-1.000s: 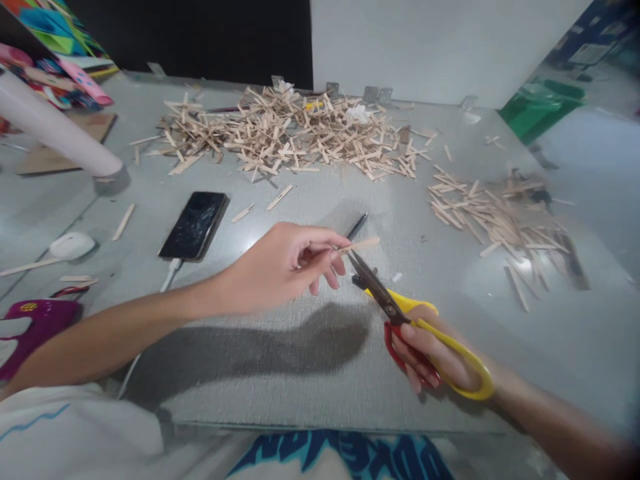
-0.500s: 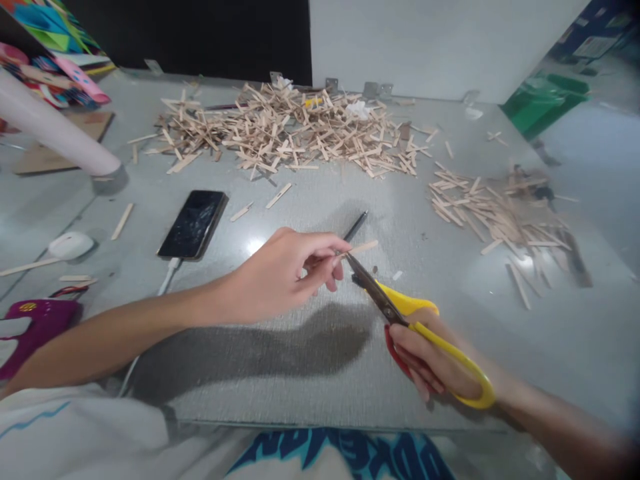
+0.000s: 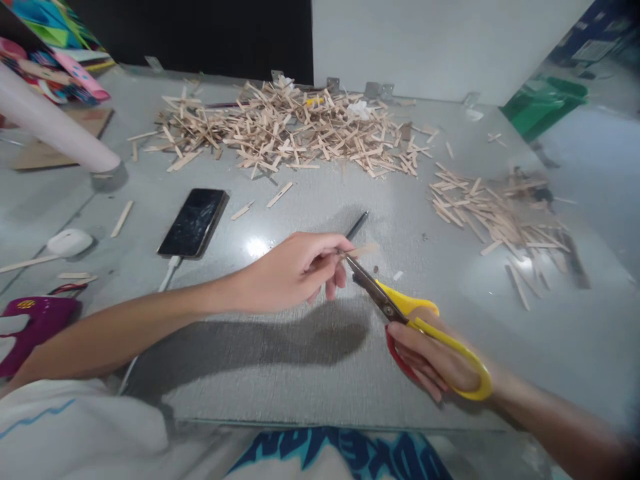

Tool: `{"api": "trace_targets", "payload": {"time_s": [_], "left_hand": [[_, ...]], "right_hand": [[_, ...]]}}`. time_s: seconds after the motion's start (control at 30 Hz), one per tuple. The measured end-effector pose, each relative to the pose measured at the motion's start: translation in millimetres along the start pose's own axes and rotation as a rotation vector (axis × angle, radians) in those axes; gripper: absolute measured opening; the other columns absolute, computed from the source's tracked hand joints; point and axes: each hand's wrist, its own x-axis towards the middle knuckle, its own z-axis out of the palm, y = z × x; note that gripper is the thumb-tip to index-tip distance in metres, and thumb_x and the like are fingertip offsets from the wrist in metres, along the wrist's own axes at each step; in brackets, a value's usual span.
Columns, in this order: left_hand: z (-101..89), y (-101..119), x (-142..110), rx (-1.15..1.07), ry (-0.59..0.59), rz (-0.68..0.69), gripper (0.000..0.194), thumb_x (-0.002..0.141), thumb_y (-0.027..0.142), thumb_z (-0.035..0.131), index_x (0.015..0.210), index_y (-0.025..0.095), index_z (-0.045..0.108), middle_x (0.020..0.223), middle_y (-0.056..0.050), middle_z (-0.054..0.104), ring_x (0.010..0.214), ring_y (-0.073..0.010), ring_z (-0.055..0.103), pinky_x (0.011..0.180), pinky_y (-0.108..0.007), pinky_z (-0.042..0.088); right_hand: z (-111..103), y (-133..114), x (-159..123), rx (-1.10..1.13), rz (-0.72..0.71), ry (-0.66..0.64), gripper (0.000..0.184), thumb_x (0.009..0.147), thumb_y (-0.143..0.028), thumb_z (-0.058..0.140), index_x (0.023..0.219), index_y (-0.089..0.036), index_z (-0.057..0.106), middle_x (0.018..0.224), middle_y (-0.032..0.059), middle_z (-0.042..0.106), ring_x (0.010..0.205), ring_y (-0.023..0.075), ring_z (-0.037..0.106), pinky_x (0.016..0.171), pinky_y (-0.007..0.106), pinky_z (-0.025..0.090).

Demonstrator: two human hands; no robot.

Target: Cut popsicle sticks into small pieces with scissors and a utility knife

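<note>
My left hand (image 3: pixel 293 270) pinches a short wooden stick (image 3: pixel 364 250) that pokes out to the right of its fingertips. My right hand (image 3: pixel 437 360) grips the red and yellow handles of a pair of scissors (image 3: pixel 400 310). The dark blades point up and left and meet the stick right beside my left fingertips. A black pen (image 3: pixel 357 225) lies on the table just behind the stick.
A big heap of wooden sticks (image 3: pixel 290 130) lies at the back and a smaller pile (image 3: pixel 493 213) at the right. A black phone (image 3: pixel 193 222) on a cable lies at the left, with a white mouse (image 3: pixel 70 243), a pink tube (image 3: pixel 55 130) and a magenta object (image 3: pixel 33 323).
The scissor blades have closed onto the stick, and the stick's free end now looks blurred. Both hands stay in almost the same place.
</note>
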Motion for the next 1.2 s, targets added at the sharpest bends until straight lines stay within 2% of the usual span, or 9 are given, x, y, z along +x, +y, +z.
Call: {"api": "trace_targets", "payload": {"time_s": [0.1, 0.33, 0.47, 0.57, 0.7, 0.87, 1.0, 1.07, 1.2], "left_hand": [[-1.8, -4.1, 2.1, 0.008, -0.017, 0.043, 0.022, 0.108, 0.012, 0.052, 0.122, 0.015, 0.068, 0.089, -0.002, 0.077, 0.065, -0.0094, 0.07, 0.054, -0.017, 0.051], [-7.0, -6.0, 6.2, -0.024, -0.061, 0.089, 0.019, 0.111, 0.016, 0.05, 0.121, 0.018, 0.066, 0.091, -0.003, 0.076, 0.072, -0.0114, 0.069, 0.059, -0.02, 0.052], [-7.7, -6.0, 7.3, -0.053, -0.069, 0.097, 0.017, 0.113, 0.021, 0.05, 0.12, 0.018, 0.065, 0.093, -0.004, 0.075, 0.074, -0.013, 0.069, 0.062, -0.023, 0.054], [-7.0, -9.0, 9.2, -0.1, -0.075, 0.11, 0.015, 0.114, 0.025, 0.049, 0.122, 0.02, 0.062, 0.094, -0.004, 0.074, 0.075, -0.0142, 0.069, 0.064, -0.025, 0.055], [-7.6, -13.9, 12.9, -0.093, -0.088, 0.141, 0.018, 0.115, 0.023, 0.046, 0.127, 0.021, 0.06, 0.09, -0.002, 0.072, 0.076, -0.0141, 0.068, 0.068, -0.025, 0.053], [-14.6, -13.2, 14.9, 0.11, -0.059, 0.079, 0.022, 0.111, 0.025, 0.049, 0.126, 0.02, 0.065, 0.077, 0.002, 0.067, 0.063, -0.0125, 0.058, 0.062, -0.024, 0.045], [-26.3, -17.6, 15.4, 0.333, -0.077, 0.023, 0.023, 0.105, 0.019, 0.051, 0.115, 0.018, 0.072, 0.071, 0.002, 0.067, 0.057, -0.0124, 0.053, 0.058, -0.025, 0.036], [-34.1, -22.8, 16.0, 0.427, 0.018, 0.005, 0.021, 0.1, 0.017, 0.054, 0.112, 0.018, 0.071, 0.066, 0.003, 0.064, 0.055, -0.0132, 0.051, 0.057, -0.026, 0.033], [-45.5, -26.4, 15.4, 0.266, 0.091, -0.106, 0.02, 0.104, 0.022, 0.052, 0.118, 0.02, 0.064, 0.075, 0.002, 0.068, 0.056, -0.0136, 0.057, 0.057, -0.026, 0.04]], "right_hand": [[-3.1, 4.5, 2.9, 0.125, 0.009, -0.021, 0.085, 0.094, -0.095, 0.057, 0.049, -0.027, 0.034, 0.033, -0.0044, 0.033, 0.025, 0.0106, 0.039, 0.029, 0.021, 0.028], [-12.9, 4.6, 6.1, 0.277, 0.01, -0.199, 0.076, 0.096, -0.086, 0.06, 0.053, -0.029, 0.034, 0.035, -0.0091, 0.03, 0.024, 0.0083, 0.028, 0.024, 0.02, 0.028], [-14.3, 3.4, 8.1, 0.467, -0.007, -0.325, 0.076, 0.095, -0.082, 0.064, 0.05, -0.028, 0.034, 0.032, -0.0079, 0.031, 0.021, 0.0081, 0.028, 0.023, 0.019, 0.027], [-14.4, 4.4, 10.7, 0.615, 0.02, -0.42, 0.076, 0.093, -0.079, 0.069, 0.049, -0.027, 0.035, 0.033, -0.0075, 0.033, 0.022, 0.0063, 0.026, 0.024, 0.017, 0.032], [-14.6, 10.2, 17.2, 0.673, 0.061, -0.527, 0.082, 0.085, -0.087, 0.071, 0.045, -0.028, 0.031, 0.031, -0.0073, 0.027, 0.02, 0.0073, 0.024, 0.022, 0.019, 0.033], [-15.3, 16.0, 26.4, 0.625, 0.038, -0.412, 0.078, 0.093, -0.084, 0.065, 0.048, -0.028, 0.032, 0.031, -0.0077, 0.03, 0.02, 0.0082, 0.025, 0.021, 0.02, 0.032], [-15.4, 13.2, 29.1, 0.5, 0.001, -0.353, 0.072, 0.099, -0.077, 0.061, 0.053, -0.028, 0.036, 0.034, -0.0091, 0.035, 0.022, 0.0074, 0.025, 0.024, 0.02, 0.034], [-16.5, 11.2, 28.0, 0.446, -0.013, -0.323, 0.072, 0.1, -0.078, 0.06, 0.054, -0.028, 0.035, 0.034, -0.0092, 0.035, 0.023, 0.0076, 0.027, 0.025, 0.02, 0.035], [-21.4, 12.2, 25.9, 0.316, -0.089, -0.176, 0.074, 0.101, -0.082, 0.059, 0.054, -0.028, 0.038, 0.035, -0.01, 0.032, 0.024, 0.0086, 0.03, 0.027, 0.021, 0.038]]}}
